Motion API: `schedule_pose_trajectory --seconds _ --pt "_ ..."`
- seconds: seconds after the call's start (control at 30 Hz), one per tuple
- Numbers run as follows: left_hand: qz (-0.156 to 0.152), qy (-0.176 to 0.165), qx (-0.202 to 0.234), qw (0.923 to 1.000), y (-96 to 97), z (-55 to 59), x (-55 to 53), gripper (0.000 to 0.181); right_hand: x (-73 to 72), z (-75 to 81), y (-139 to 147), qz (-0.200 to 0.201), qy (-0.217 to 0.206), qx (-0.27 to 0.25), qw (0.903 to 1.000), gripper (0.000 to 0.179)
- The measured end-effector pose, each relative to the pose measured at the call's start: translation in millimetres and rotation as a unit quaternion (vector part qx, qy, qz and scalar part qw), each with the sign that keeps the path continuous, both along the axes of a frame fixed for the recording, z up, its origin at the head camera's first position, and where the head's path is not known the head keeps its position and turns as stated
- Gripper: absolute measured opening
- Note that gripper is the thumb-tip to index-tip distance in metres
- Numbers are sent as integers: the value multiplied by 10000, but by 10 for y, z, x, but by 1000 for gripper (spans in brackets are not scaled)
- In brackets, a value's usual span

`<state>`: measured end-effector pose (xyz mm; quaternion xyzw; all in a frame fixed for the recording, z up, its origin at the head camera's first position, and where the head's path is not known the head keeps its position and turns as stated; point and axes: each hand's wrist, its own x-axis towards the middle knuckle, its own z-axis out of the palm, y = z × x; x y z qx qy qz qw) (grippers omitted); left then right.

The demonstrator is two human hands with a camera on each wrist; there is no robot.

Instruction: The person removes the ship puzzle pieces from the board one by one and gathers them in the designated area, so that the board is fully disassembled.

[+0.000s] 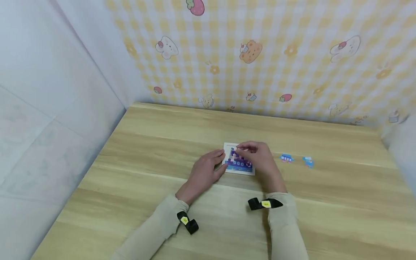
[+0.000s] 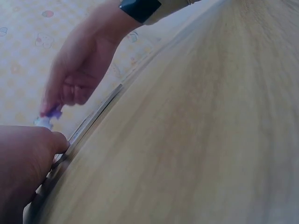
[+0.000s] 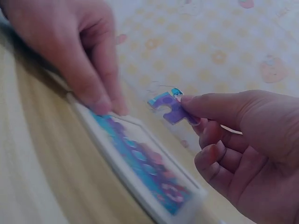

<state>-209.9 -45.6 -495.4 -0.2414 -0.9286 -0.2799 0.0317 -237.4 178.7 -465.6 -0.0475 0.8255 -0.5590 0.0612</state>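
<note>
A small jigsaw puzzle in a white-rimmed tray (image 1: 239, 173) lies flat on the table, its picture blue and purple. Thumb and fingers of my left hand (image 1: 204, 169) rest at the tray's left side, fairly straight; the right wrist view has them at one corner of the tray (image 3: 119, 163). Above the tray's upper right, my right hand (image 1: 262, 160) pinches a purple and blue puzzle piece (image 3: 164, 105) between thumb and forefinger. That piece is raised over the tray, and its other fingers are curled in. Part of the picture is hidden under the right hand.
To the right of the tray lie two loose blue puzzle pieces, one (image 1: 286, 157) nearer and another (image 1: 308, 162) farther out. The wooden table (image 1: 146, 144) meets a yellow checked cloth (image 1: 201, 77) at its back edge and a pale wall covering (image 1: 58, 108) on the left.
</note>
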Motion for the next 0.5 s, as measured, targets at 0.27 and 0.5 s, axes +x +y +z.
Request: schedule_pose_trajectory --seconds 0.27,0.5 --pt "16 3 94 10000 2 -1 25 48 207 206 374 -594 377 606 9957 32" --pt "-26 -23 46 10000 -23 -2 39 48 467 184 665 -512 169 1212 9912 26"
